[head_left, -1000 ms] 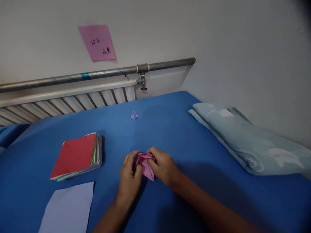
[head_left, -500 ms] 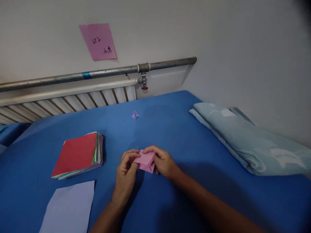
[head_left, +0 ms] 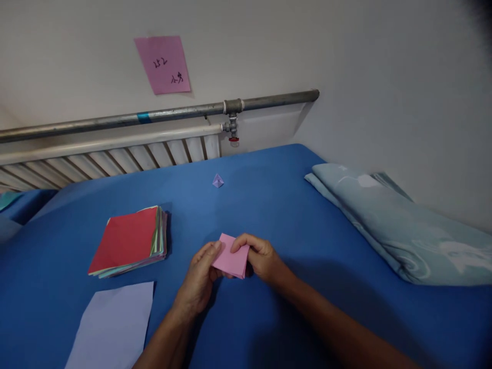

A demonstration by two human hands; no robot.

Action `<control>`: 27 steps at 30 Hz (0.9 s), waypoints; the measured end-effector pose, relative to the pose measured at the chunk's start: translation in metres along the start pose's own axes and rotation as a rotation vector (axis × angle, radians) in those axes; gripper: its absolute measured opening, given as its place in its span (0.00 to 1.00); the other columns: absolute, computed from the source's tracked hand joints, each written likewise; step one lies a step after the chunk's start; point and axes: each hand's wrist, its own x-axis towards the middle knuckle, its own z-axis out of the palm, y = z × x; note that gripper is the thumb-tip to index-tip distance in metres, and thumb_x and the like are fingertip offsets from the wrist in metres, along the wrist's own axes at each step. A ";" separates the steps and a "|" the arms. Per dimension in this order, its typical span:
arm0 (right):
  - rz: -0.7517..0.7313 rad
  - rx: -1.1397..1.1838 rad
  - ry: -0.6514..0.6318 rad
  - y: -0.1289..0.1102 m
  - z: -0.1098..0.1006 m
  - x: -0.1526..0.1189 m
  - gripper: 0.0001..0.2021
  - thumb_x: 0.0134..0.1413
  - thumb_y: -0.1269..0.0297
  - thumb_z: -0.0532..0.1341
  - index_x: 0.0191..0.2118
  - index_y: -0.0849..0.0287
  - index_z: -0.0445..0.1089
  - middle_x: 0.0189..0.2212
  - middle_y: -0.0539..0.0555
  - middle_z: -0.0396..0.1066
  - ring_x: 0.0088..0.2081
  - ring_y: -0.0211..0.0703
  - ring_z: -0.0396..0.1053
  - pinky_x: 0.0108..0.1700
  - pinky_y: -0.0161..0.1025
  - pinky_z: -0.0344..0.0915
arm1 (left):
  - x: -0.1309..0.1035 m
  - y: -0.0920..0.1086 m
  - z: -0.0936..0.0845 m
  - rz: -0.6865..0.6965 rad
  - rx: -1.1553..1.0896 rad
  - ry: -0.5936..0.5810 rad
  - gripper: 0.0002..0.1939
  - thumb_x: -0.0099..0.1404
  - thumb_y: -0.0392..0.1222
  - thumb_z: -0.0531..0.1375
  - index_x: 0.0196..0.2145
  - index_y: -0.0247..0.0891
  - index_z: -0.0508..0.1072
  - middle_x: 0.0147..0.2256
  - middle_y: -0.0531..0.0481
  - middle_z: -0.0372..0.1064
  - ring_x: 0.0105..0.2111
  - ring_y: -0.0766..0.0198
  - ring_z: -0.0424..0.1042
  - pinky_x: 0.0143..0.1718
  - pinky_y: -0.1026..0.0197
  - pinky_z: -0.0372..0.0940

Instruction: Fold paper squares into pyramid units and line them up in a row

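Folded pink paper (head_left: 231,261) sits between left grip (head_left: 200,279) and right grip (head_left: 266,260), both pinching it.

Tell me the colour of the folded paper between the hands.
The folded paper is pink, seen best in the head view.

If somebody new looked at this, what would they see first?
Probably the bright red sheet on top of the paper stack, left of the hands on the blue surface. Next, the folded pink paper, held between the left hand and right hand near the middle. Farther back sits a tiny purple folded shape.
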 end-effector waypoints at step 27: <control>0.035 -0.070 0.000 0.004 -0.008 0.002 0.09 0.46 0.61 0.63 0.34 0.57 0.68 0.27 0.47 0.69 0.28 0.35 0.65 0.31 0.33 0.59 | 0.000 0.004 -0.008 0.054 0.396 -0.007 0.18 0.50 0.53 0.67 0.22 0.35 0.69 0.19 0.57 0.60 0.21 0.72 0.57 0.24 0.67 0.53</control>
